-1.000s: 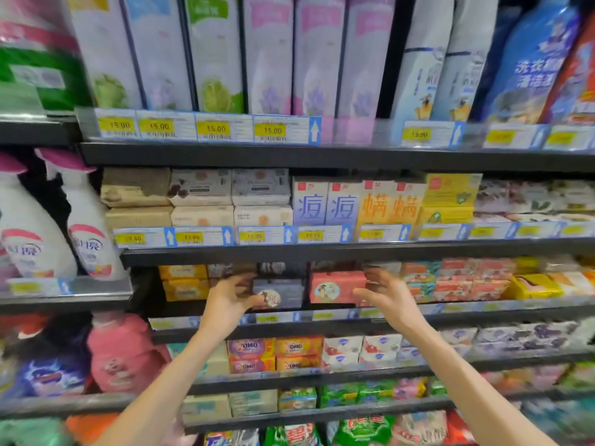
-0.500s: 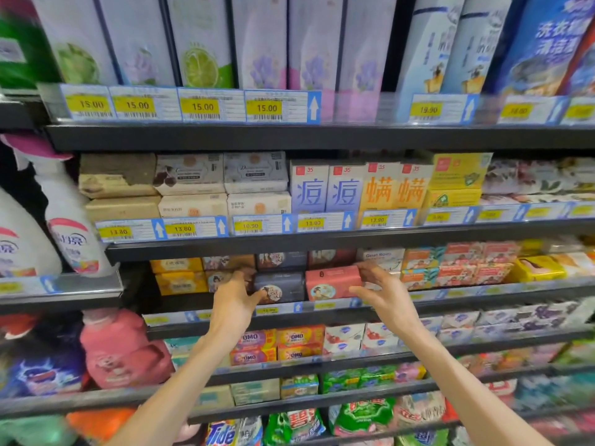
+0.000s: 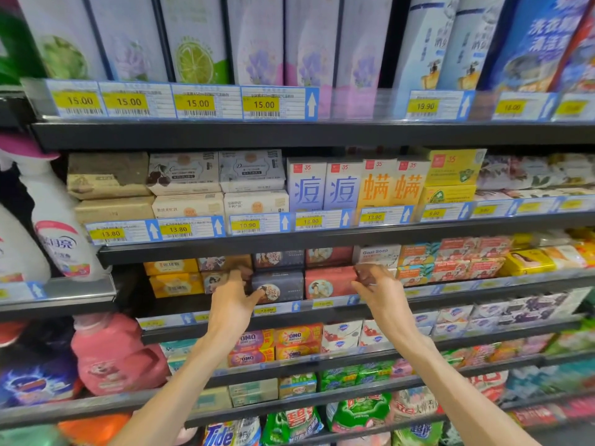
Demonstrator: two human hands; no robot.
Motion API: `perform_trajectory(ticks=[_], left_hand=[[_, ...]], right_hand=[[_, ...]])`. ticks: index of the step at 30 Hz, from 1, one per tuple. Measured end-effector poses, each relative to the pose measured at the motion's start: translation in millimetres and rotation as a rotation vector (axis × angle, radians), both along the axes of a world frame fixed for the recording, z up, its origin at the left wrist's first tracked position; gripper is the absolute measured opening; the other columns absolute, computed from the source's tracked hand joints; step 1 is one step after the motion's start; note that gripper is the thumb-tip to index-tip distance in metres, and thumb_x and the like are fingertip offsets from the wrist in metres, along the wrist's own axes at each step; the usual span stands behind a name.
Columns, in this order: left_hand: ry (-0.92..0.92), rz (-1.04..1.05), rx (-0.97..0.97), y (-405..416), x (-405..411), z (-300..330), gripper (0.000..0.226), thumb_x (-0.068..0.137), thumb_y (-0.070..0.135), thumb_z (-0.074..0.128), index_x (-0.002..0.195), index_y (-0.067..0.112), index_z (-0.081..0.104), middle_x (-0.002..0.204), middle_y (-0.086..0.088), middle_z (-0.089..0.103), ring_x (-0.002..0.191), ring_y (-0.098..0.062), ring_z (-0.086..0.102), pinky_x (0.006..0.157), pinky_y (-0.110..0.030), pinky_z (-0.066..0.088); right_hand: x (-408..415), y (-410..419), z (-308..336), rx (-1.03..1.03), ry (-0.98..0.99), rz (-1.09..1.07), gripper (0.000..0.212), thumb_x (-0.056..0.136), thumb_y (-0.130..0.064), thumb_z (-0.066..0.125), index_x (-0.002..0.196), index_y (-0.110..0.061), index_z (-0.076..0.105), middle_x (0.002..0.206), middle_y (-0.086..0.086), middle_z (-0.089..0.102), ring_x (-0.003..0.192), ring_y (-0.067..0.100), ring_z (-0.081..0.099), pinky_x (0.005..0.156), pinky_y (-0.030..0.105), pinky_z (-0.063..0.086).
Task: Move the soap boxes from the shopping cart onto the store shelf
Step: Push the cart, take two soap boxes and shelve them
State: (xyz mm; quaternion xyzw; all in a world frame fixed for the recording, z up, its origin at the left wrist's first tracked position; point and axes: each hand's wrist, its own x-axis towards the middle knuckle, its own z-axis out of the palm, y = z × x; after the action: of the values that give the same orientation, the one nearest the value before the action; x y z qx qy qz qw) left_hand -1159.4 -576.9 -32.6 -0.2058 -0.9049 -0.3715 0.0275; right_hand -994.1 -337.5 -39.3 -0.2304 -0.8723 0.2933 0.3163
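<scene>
We have two soap boxes on the store shelf (image 3: 418, 292): the grey soap box (image 3: 278, 286) at 9 o'clock of the pink soap box (image 3: 328, 282), touching. Our left hand (image 3: 233, 299) pinches the grey one's left end, thumb on its face; whether our right hand's (image 3: 378, 289) curled fingers (image 3: 365, 273) grip the pink one we cannot tell. They look light, stiff, easily dented cardboard, best held across the short ends.

Tall lavender and lime cartons (image 3: 196, 40) stood along the top shelf at twelve o'clock, above yellow price tags (image 3: 196, 103) reading 15.00. White spray bottles (image 3: 54, 220) stood at nine o'clock. A pink detergent jug (image 3: 112, 355) sat at eight o'clock, and green refill pouches (image 3: 357, 412) lay at six o'clock.
</scene>
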Motion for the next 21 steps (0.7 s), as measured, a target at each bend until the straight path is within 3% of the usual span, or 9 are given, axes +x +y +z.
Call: perform_trajectory(ticks=[2, 8, 14, 21], left_hand=[[0.009, -0.005, 0.004, 0.7, 0.6, -0.3, 0.039, 0.087, 0.036, 0.076, 0.115, 0.017, 0.056, 0.111, -0.006, 0.070, 0.098, -0.026, 0.070, 0.084, -0.036, 0.057], [0.027, -0.012, 0.018, 2.2, 1.4, -1.3, 0.038, 0.087, 0.034, 0.077, 0.114, 0.018, 0.055, 0.112, -0.005, 0.069, 0.099, -0.026, 0.070, 0.086, -0.037, 0.058], [0.057, -0.012, 0.022, 6.5, 3.9, -2.5, 0.037, 0.087, 0.035, 0.077, 0.113, 0.020, 0.055, 0.115, -0.006, 0.066, 0.101, -0.027, 0.069, 0.089, -0.041, 0.058], [0.060, 0.009, -0.004, 8.3, 4.7, -3.3, 0.039, 0.088, 0.036, 0.076, 0.116, 0.019, 0.055, 0.118, -0.006, 0.067, 0.103, -0.028, 0.069, 0.089, -0.040, 0.058]], right_hand=[[-2.0, -1.8, -4.1, 0.016, -0.013, -0.030, 0.023, 0.091, -0.017, 0.071, 0.111, -0.018, 0.061, 0.096, -0.006, 0.064, 0.082, 0.012, 0.064, 0.071, 0.027, 0.051], [-8.8, -7.3, -8.8, 0.053, 0.006, -0.039, 0.023, 0.088, -0.020, 0.074, 0.104, -0.024, 0.058, 0.094, -0.012, 0.058, 0.080, 0.001, 0.060, 0.070, 0.024, 0.052], [-14.1, -8.8, -15.6, 0.088, 0.011, -0.131, 0.020, 0.089, -0.017, 0.073, 0.103, -0.019, 0.060, 0.106, -0.005, 0.055, 0.077, 0.009, 0.055, 0.068, 0.024, 0.042], [-20.5, -7.1, -17.8, 0.043, 0.074, -0.112, 0.025, 0.089, -0.014, 0.071, 0.094, -0.027, 0.050, 0.085, -0.009, 0.057, 0.073, 0.011, 0.056, 0.062, 0.035, 0.050]])
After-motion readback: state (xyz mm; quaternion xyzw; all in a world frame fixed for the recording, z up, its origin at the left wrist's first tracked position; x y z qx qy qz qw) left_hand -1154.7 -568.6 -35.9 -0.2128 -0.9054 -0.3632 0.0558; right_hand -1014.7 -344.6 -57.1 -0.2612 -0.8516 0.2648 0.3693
